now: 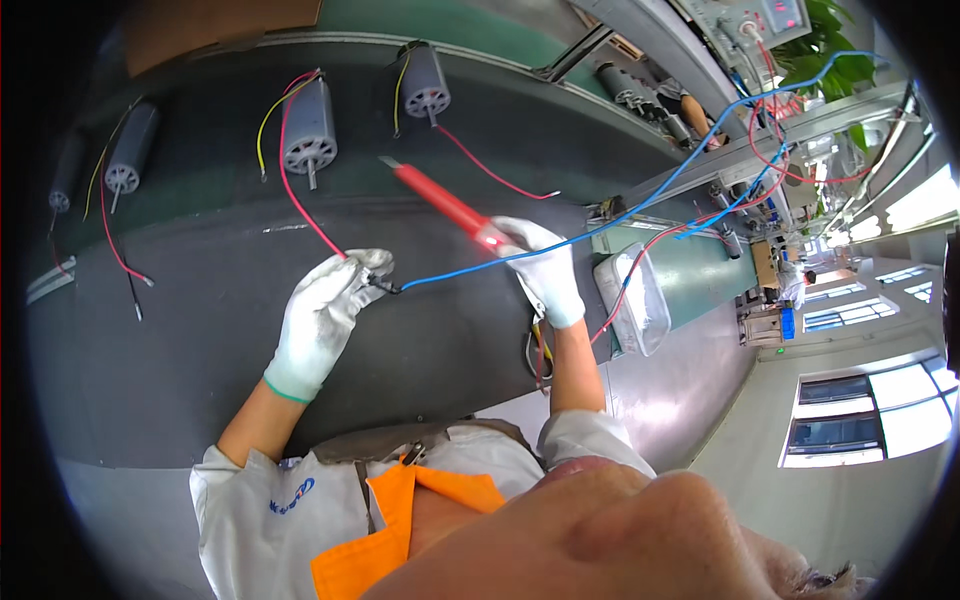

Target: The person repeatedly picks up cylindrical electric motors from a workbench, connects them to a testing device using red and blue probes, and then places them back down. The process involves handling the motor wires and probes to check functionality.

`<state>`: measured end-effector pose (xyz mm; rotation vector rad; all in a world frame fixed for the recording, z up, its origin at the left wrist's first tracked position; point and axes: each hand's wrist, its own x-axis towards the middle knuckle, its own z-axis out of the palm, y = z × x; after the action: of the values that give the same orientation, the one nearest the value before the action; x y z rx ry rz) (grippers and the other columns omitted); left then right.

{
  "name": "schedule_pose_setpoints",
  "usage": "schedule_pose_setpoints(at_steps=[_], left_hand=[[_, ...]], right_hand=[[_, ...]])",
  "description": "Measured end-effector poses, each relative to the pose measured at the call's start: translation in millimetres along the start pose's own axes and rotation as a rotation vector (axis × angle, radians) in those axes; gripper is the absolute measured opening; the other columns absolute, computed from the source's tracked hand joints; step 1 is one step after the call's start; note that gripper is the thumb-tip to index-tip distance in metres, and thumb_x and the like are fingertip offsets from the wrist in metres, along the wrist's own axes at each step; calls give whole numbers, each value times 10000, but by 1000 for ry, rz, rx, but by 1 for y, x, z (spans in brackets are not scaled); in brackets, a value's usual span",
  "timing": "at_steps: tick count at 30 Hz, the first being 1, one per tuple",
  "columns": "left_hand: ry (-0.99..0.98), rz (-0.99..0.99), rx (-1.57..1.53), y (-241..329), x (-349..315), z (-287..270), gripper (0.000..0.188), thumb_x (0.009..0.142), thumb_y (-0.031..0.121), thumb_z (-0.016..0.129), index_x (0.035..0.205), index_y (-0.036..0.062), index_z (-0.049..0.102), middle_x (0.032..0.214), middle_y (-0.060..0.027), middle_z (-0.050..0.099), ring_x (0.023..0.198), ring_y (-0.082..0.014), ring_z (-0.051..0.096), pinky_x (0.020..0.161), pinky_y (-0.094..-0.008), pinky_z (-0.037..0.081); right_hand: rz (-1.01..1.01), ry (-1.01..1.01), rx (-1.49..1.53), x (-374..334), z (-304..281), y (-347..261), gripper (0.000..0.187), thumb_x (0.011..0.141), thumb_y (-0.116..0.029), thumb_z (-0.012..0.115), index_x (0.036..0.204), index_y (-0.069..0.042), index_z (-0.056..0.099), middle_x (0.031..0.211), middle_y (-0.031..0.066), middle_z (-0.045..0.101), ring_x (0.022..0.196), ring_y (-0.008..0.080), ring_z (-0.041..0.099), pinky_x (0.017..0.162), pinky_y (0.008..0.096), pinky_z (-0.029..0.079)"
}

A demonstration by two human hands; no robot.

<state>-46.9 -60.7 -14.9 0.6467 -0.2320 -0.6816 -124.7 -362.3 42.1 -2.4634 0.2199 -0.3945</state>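
Observation:
My left hand, in a white glove, is closed with its fingertips pinching the end of a red wire and a small dark clip on a blue cable. The red wire runs up to a grey cylindrical motor, which also has a yellow-green wire. In my gloved right hand I grip a red test probe. Its thin metal tip points up and left, between two motors and touching neither. The blue cable crosses in front of my right hand. A handled tool shows partly beside my right wrist.
More grey motors with loose leads stand along the dark bench mat, including one at left. A clear plastic bin sits right of my right forearm. Red and blue cables hang from a metal frame at upper right.

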Motion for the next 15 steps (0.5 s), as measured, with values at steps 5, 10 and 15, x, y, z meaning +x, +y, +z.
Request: schedule_pose_setpoints(at_steps=[5, 10, 15], left_hand=[[75, -136, -1, -10, 10, -2, 353, 1079, 324, 516, 1106, 15, 685, 1210, -149, 690, 1158, -262, 643, 1029, -428, 483], [76, -145, 171, -20, 24, -3, 433, 1097, 380, 486, 965, 29, 703, 1135, -145, 704, 1048, -220, 662, 955, -381, 507], [160, -7, 792, 9, 28, -7, 431, 1085, 365, 515, 967, 11, 733, 1069, -146, 720, 986, -161, 657, 872, -312, 512]], right_hand=[[157, 224, -434, -69, -46, 56, 475, 806, -80, 737, 1274, -29, 673, 1062, 176, 721, 951, 312, 696, 862, 422, 546], [229, -27, 305, -65, -4, -10, 872, 803, -249, 848, 1547, -57, 435, 1168, 143, 676, 971, 226, 665, 907, 392, 536], [-11, -418, 1006, -55, 46, -56, 556, 1042, -356, 618, 1415, 50, 545, 1078, 160, 734, 927, 198, 711, 864, 339, 558]])
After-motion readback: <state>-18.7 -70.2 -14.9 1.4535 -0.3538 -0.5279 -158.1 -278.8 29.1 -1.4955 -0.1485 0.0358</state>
